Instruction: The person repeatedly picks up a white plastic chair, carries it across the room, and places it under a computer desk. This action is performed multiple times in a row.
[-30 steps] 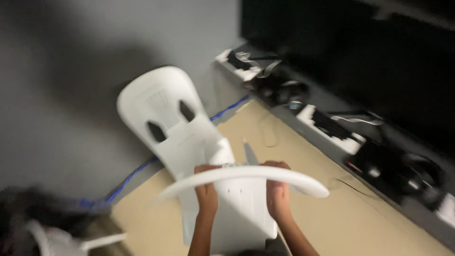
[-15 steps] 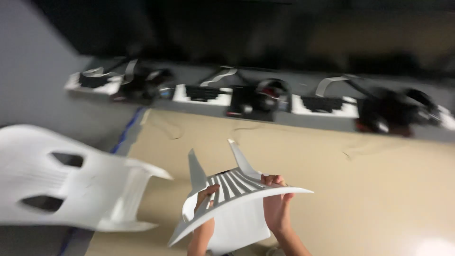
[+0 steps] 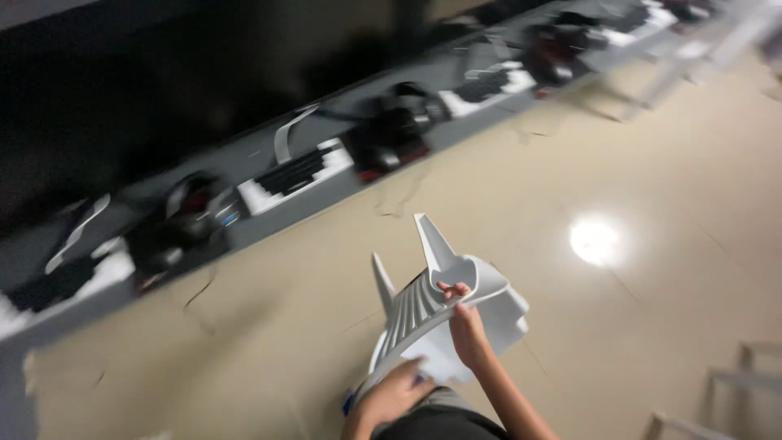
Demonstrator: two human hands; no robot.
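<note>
Chair: A white plastic chair [image 3: 444, 314] is held above the tan floor [image 3: 652, 163], near the bottom centre of the view, tipped so two pointed legs stick up and away from the person and its slatted part faces the camera.
Right hand: The right hand [image 3: 466, 330] grips the curved upper edge of the chair near its middle, fingers [image 3: 453, 288] curled over the rim and closed on the plastic.
Left hand: The left hand [image 3: 393, 395] holds the chair's lower near edge, down and to the left of the right hand; its fingers wrap under the plastic, so how tightly they close cannot be told.
Floor: The floor is glossy, with a bright round light reflection [image 3: 594, 239] to the right of the chair and dark scuffs between the chair and the far side.
Far side: A long grey ledge [image 3: 326, 195] runs diagonally across the far left, carrying a row of blurred black devices on white trays [image 3: 297, 169] with red details, well apart from the chair.
Near right: Pale frame legs [image 3: 717, 391] show faintly at the near right corner, too blurred to tell what they belong to.
</note>
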